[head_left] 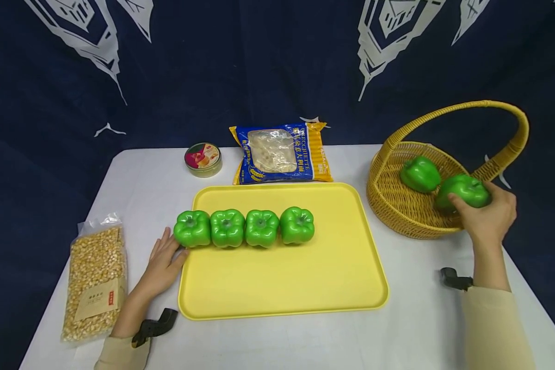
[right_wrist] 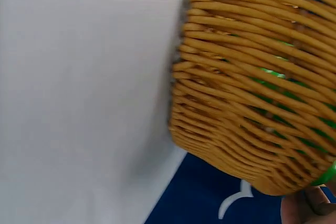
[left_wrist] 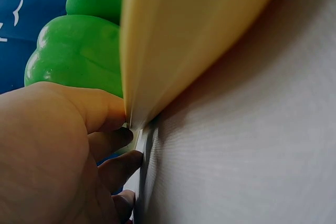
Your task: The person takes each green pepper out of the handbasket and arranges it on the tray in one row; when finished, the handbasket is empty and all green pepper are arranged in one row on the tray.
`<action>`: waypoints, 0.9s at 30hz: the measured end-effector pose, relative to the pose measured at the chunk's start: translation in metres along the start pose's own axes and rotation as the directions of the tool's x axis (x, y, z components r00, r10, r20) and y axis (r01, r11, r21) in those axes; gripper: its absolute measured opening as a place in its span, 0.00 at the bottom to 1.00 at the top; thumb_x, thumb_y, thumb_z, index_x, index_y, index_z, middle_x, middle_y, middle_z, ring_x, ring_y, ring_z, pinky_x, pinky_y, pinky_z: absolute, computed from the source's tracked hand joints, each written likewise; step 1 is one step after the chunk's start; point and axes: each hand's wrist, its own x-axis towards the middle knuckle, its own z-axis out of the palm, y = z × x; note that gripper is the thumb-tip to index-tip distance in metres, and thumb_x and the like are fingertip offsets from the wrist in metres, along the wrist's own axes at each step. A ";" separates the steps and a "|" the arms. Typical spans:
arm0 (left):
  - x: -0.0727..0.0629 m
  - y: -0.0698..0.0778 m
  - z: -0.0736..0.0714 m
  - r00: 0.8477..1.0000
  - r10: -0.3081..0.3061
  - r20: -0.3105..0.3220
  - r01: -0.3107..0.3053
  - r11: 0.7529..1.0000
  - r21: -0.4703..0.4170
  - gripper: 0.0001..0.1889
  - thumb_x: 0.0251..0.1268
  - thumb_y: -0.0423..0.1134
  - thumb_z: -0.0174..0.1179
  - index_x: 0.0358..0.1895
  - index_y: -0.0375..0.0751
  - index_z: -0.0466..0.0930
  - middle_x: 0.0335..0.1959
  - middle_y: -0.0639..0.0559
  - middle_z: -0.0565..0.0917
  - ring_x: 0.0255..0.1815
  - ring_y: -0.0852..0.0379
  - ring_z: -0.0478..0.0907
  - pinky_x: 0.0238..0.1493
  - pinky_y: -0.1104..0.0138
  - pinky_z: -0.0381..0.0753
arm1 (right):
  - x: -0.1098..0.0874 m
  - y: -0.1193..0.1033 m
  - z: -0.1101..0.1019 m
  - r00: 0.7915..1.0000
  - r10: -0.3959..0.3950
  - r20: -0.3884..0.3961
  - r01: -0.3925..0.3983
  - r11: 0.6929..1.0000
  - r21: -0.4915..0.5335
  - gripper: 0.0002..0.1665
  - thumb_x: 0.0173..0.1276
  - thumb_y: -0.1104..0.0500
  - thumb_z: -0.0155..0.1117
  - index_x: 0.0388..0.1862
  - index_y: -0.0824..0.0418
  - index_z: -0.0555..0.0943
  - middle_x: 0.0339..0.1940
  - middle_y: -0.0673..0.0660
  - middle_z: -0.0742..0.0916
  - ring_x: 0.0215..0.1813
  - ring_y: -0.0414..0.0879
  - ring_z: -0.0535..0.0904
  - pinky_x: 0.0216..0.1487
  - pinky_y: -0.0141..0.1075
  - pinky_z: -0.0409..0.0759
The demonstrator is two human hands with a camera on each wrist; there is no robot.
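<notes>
My right hand (head_left: 492, 211) grips a green bell pepper (head_left: 467, 190) at the right side of the wicker basket (head_left: 379, 205), thumb on its near side. Another green bell pepper (head_left: 420, 173) lies inside the basket. In the right wrist view the basket wall (right_wrist: 247, 93) hides most of the peppers. My left hand (head_left: 163, 264) rests on the table at the left edge of the yellow tray (head_left: 282, 282), fingers extended and thumb at the rim. Beside its fingertips, the leftmost bell pepper (head_left: 192, 229) begins a row of several across the tray. In the left wrist view the thumb (left_wrist: 100, 106) touches the tray rim.
A bag of corn kernels (head_left: 94, 277) lies left of my left arm. Behind the tray are a blue and yellow pasta bag (head_left: 277, 154) and a small round can (head_left: 203, 159). The basket's tall handle (head_left: 444, 110) arches over its opening. A dark patterned cloth (head_left: 240, 67) hangs behind the table.
</notes>
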 end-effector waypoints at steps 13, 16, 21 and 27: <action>-0.001 0.000 -0.001 1.000 0.004 -0.007 -0.004 1.000 -0.001 0.29 0.76 0.38 0.46 0.74 0.27 0.55 0.75 0.25 0.54 0.80 0.34 0.33 0.75 0.40 0.29 | -0.024 -0.029 -0.020 0.999 -0.033 -0.030 0.035 0.998 0.057 0.43 0.58 0.46 0.73 0.72 0.50 0.69 0.55 0.30 0.65 0.62 0.29 0.55 0.72 0.44 0.54; -0.001 0.000 -0.001 1.000 0.006 -0.008 -0.006 1.000 -0.001 0.28 0.76 0.38 0.45 0.74 0.27 0.55 0.75 0.25 0.54 0.80 0.34 0.33 0.75 0.40 0.29 | -0.032 -0.036 -0.021 0.998 -0.057 -0.032 0.059 0.996 0.061 0.42 0.58 0.47 0.73 0.72 0.50 0.70 0.55 0.31 0.66 0.60 0.26 0.56 0.70 0.42 0.57; -0.001 -0.001 -0.001 1.000 0.002 -0.002 -0.002 1.000 0.006 0.28 0.76 0.38 0.45 0.74 0.28 0.55 0.75 0.26 0.54 0.80 0.34 0.33 0.76 0.40 0.29 | -0.049 -0.049 -0.017 0.989 -0.145 -0.033 0.147 0.986 0.077 0.42 0.56 0.53 0.75 0.70 0.52 0.72 0.54 0.33 0.68 0.56 0.25 0.58 0.63 0.30 0.64; 0.000 0.000 -0.001 1.000 -0.003 0.004 0.003 1.000 0.003 0.28 0.77 0.39 0.45 0.74 0.28 0.55 0.75 0.26 0.54 0.80 0.35 0.33 0.76 0.40 0.29 | -0.072 -0.063 -0.007 0.957 -0.286 -0.049 0.290 0.948 0.130 0.42 0.52 0.62 0.78 0.68 0.58 0.73 0.48 0.28 0.65 0.51 0.24 0.63 0.45 0.15 0.67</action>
